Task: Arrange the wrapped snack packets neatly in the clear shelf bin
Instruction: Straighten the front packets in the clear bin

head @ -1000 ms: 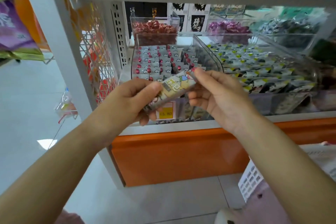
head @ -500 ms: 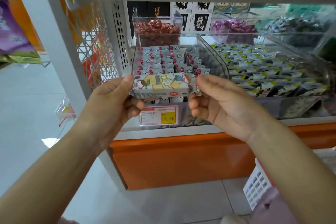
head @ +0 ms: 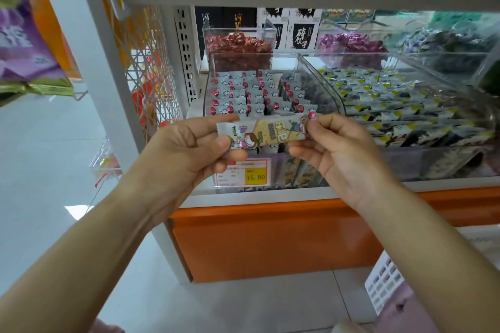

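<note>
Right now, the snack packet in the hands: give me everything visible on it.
The snack packet is a long, glossy wrapped bar with whitish ends and a yellow middle panel. It is printed with cartoon figures and lettering too blurred to read. It lies roughly level, long side across the view, held in the air at the front of the clear shelf bin, above the price tag. The left hand pinches its left end, the right hand its right end.

1. A price tag [head: 242,172] marked 15.80 is seen at the near edge of the shelf [head: 270,199].
2. Red sweets [head: 238,43] and purple sweets [head: 351,43] are heaped at the far side.
3. An orange panel [head: 270,240] is set below the shelf.
4. Purple bags [head: 24,48] are hung far left.
</note>
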{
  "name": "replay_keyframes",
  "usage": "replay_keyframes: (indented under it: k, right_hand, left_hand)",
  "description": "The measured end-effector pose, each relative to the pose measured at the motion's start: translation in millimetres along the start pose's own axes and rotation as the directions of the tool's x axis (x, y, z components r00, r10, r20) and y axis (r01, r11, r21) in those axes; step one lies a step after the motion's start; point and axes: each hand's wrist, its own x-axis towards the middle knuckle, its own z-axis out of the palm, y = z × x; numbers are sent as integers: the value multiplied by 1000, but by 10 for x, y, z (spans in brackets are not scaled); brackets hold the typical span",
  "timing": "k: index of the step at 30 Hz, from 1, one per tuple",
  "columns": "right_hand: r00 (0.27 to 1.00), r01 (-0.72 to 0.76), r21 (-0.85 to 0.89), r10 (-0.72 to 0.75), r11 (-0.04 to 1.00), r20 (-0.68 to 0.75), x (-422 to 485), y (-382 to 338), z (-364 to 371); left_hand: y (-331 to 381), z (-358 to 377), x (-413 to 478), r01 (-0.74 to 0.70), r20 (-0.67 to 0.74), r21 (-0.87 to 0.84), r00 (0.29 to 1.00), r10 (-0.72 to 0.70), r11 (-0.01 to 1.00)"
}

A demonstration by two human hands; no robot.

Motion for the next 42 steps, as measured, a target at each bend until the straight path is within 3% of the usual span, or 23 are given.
replay_keyframes:
  k: [4, 12, 17, 21, 23, 27, 32, 35, 38, 42]
  right_hand:
    - [1000, 20, 27, -20, 999, 2, -8, -16, 7]
    - [983, 51, 69, -62, 996, 174, -34, 6, 46]
    - [984, 51, 82, -65, 995, 169, -37, 4, 42]
    - [996, 48, 14, -49, 999, 69, -17, 24, 18]
    - [995, 52, 28, -55, 998, 81, -18, 28, 13]
    - [982, 177, -211, -160, 961, 99, -13, 63, -24]
    - [977, 185, -267, -148, 946, 154, 6, 71, -14]
    - [966, 223, -288, -172, 931, 193, -15, 63, 7]
    - [947, 316, -425, -252, 848, 202, -33, 54, 19]
    - [945, 322, -445, -259, 835, 198, -28, 52, 16]
  left_hand:
    - [19, -24, 6, 1, -3, -9, 1000, -1, 1000]
    - [37, -44, 22, 84, -143, -215, 983, -117, 973]
    - [3, -60, 24, 103, -138, -200, 982, -132, 974]
    - [-11, -68, 22, 28, -101, -122, 994, -41, 992]
    - [-14, -55, 20, -23, -71, -81, 997, 17, 996]
    - [-19, -76, 27, -68, -37, -37, 997, 67, 997]
    - [-19, -54, -4, -135, -2, 134, 991, 137, 982]
    - [-9, -23, -19, -175, -22, 272, 982, 188, 946]
    - [-14, 4, -33, -196, -36, 434, 972, 234, 879]
    - [-13, 12, -53, -203, -41, 582, 960, 278, 788]
